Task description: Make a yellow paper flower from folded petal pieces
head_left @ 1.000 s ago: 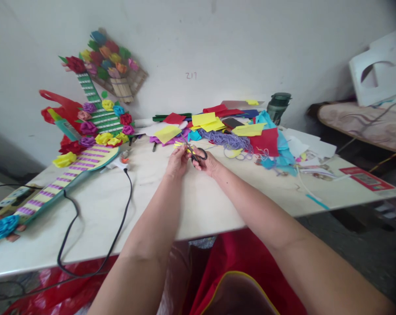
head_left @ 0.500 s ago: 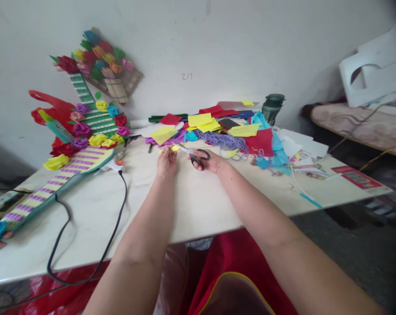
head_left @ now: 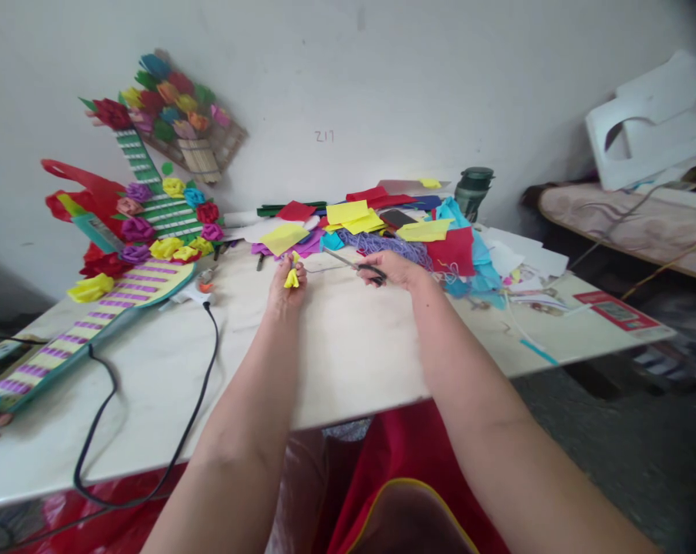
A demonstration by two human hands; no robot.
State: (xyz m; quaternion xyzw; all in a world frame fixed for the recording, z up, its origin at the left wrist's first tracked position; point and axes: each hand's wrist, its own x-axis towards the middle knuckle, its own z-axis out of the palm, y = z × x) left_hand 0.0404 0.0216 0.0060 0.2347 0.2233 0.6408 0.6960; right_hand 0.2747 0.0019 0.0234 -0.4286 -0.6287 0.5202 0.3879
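Observation:
Pinched in my left hand [head_left: 281, 296] is a small piece of scrunched yellow paper [head_left: 291, 278], shaped a bit like a flower bud. My right hand [head_left: 402, 269] grips black-handled scissors [head_left: 341, 258], their blades pointing left and looking closed. A thin purplish thread [head_left: 323, 268] runs from the yellow paper towards the right hand; its right end is hard to make out. Both hands are above the white table [head_left: 353, 346]. Just behind them lie a yellow paper sheet [head_left: 283, 238] and a tangle of purple yarn [head_left: 391, 246].
A long board with paper flowers [head_left: 145, 273] takes up the left side, beside a white glue gun [head_left: 194, 292] with its black cord [head_left: 209, 369]. Coloured paper [head_left: 451, 250] is heaped along the wall. A dark green bottle [head_left: 473, 192] stands behind the heap.
My right hand has moved right with the scissors, away from my left hand. The yellow paper is now upright in the left fingers, and the thread between the hands has come into view.

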